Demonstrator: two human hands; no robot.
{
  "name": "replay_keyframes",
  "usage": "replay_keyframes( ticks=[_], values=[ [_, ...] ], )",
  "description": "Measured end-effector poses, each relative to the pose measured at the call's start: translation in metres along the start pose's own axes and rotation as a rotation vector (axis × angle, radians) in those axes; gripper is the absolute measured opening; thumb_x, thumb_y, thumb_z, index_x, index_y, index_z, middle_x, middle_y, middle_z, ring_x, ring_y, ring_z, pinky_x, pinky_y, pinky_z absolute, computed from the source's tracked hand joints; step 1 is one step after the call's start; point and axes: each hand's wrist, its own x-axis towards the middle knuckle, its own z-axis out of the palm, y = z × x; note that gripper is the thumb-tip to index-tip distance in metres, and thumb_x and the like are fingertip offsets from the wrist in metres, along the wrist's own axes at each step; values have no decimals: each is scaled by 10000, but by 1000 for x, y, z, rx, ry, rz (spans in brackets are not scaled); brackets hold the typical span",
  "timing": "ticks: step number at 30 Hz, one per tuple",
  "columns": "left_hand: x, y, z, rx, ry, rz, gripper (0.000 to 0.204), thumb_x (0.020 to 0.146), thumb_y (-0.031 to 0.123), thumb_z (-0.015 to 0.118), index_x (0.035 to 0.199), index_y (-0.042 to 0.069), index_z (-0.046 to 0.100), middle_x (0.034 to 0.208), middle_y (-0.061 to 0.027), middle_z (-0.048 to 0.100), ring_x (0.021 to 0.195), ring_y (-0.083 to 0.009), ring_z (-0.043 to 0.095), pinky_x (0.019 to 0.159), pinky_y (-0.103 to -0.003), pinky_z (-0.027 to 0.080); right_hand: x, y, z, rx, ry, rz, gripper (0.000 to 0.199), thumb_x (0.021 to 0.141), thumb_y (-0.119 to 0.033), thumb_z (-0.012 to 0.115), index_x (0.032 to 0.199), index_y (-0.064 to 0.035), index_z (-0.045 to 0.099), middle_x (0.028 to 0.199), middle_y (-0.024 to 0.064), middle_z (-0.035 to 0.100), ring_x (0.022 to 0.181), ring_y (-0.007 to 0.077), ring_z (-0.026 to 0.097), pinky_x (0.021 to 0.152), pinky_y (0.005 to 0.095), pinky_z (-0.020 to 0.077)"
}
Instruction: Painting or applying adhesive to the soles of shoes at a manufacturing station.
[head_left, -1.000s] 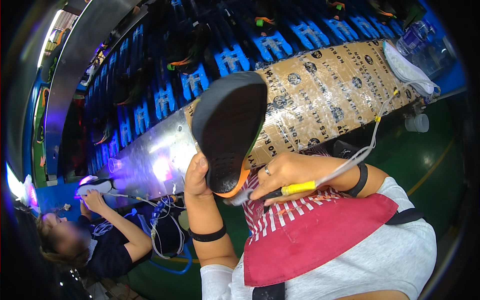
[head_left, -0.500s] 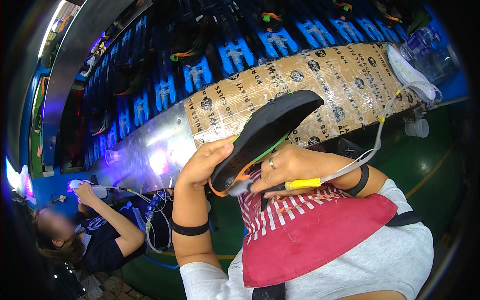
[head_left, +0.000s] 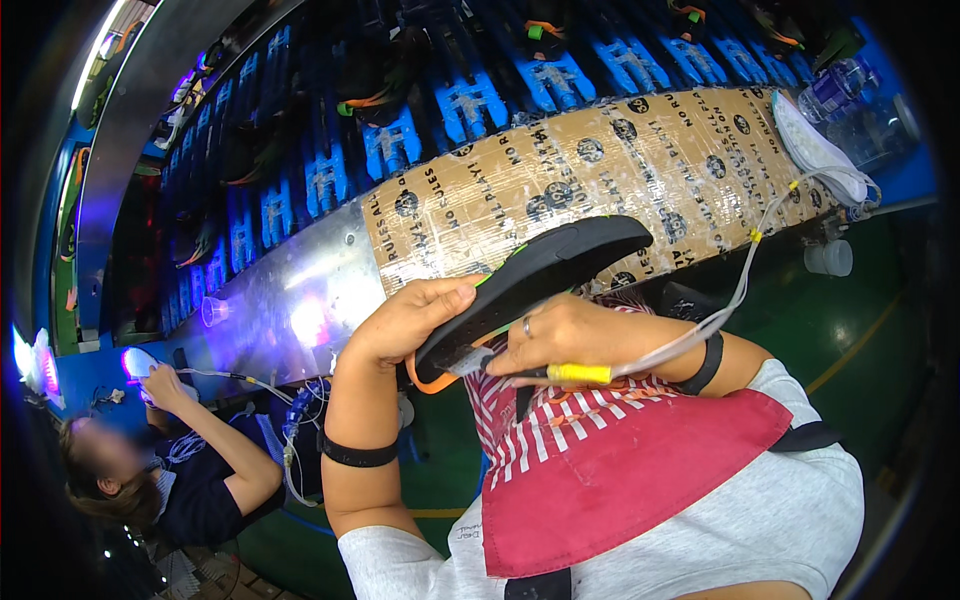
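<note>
A black shoe sole point(head_left: 560, 255) with an orange rim at its near end and a green line along one edge is tilted in front of me. My left hand point(head_left: 415, 315) grips it near the orange end, thumb on its upper edge. In my right hand point(head_left: 560, 335), which wears a ring, is a brush point(head_left: 580, 374) with yellow tape round its handle and clear tubing running from it. The pale bristles touch the sole's inner face by the orange end. My right fingers partly hide the handle.
Printed cardboard point(head_left: 470, 240) covers the bench beyond the sole, beside a shiny metal surface point(head_left: 310, 290). Behind runs a row of blue holders point(head_left: 470, 110) bearing dark shoe parts. Tubing point(head_left: 735, 295) loops to the right, near a bottle point(head_left: 840, 85). A co-worker point(head_left: 215, 450) sits at left.
The sole's far end has dropped and the sole lies flatter. My left hand has shifted slightly left. My right hand has moved a little left with the brush, its bristles still on the sole.
</note>
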Motion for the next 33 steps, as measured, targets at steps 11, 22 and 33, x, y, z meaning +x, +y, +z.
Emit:
replay_keyframes(
  ticks=[11,22,33],
  values=[
    [2,-10,-2,-314,131,84,390,910,243,455,1165,-49,496,997,-143,610,822,-172,619,721,-273,513,-2,6,-7,296,-9,49,263,698,-94,715,950,-46,654,727,101,618,621,229,587,571,294,465],
    [1,-51,-18,-880,388,1111,484,884,365,377,1303,122,376,1372,-149,305,1280,-350,229,975,-642,142,-9,9,-39,492,264,337,268,713,-107,699,966,-33,651,859,113,656,748,154,622,678,248,479],
    [7,-99,24,-1164,153,789,706,814,514,437,1342,72,284,1304,-225,351,1171,-416,374,896,-571,377,-17,11,-39,782,425,629,266,740,-70,661,999,-14,632,849,79,655,751,94,600,675,218,471]
  ],
)
